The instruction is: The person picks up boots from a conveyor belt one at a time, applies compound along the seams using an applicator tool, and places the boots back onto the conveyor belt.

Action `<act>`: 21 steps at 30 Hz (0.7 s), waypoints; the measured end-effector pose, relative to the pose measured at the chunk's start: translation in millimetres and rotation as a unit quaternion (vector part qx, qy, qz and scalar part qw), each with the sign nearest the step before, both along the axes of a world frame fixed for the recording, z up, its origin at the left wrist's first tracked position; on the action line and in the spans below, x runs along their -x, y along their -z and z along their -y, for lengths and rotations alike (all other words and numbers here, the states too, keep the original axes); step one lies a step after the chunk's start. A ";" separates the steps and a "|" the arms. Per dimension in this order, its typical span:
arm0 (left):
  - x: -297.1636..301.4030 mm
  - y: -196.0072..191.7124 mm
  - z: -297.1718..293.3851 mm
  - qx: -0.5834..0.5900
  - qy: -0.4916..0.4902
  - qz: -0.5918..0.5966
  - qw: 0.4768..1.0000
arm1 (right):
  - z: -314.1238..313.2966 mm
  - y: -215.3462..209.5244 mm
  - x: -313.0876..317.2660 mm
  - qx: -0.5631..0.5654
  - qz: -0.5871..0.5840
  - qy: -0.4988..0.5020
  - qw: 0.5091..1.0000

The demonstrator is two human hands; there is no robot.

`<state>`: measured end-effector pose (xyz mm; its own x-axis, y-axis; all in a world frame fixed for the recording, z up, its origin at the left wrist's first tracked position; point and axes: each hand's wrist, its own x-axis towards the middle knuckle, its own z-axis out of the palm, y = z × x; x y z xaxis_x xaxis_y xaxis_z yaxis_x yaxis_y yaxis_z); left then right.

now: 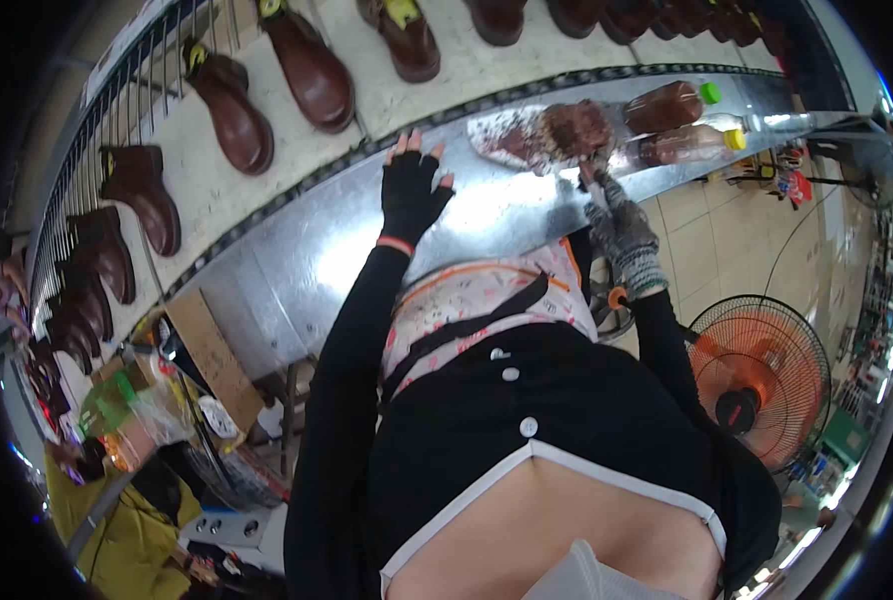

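- L hand (414,192), blk fingerless glove: open, fingers spread, at metal bench (302,255), near conveyor (457,75).
- R hand (625,228), grey glove: closed around slim tool (591,180), exact kind unclear.
- Tool's far end is at brn lump (579,128), which lies on stained white sheet (489,132).
- Green-cap bottle (662,108), yellow-cap bottle (689,146): just right of lump.
- Brn boots (312,75): in row on conveyor.

The left arm (352,340), black-sleeved, is extending forward and slightly inward, and the left hand (414,190), gloved in black with bare fingertips (414,141), is lying back-upward, its fingers spreading and its thumb pointing outward to the right. The right arm (664,335), likewise black-sleeved, is angling forward and leftward, while the right hand (627,235), grey-gloved, is curling its fingers in a grip.
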<state>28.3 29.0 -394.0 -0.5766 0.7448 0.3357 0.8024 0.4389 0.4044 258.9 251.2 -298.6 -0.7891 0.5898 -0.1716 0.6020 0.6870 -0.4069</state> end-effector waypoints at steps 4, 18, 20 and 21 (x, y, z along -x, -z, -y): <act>2.7 6.9 -2.7 -0.009 0.009 0.003 1.000 | -0.9 -0.4 -10.3 -0.030 -0.041 -0.016 0.999; -12.4 14.5 2.0 -0.012 0.003 -0.016 1.000 | -23.1 -8.6 -10.5 -0.009 0.015 -0.084 0.996; -13.9 13.6 -1.3 -0.021 0.011 0.023 0.999 | -22.9 -9.4 -10.0 0.096 0.069 -0.034 0.992; -14.6 8.0 -1.1 -0.023 0.003 0.020 1.000 | -12.7 -18.4 -4.8 0.109 0.109 0.011 0.988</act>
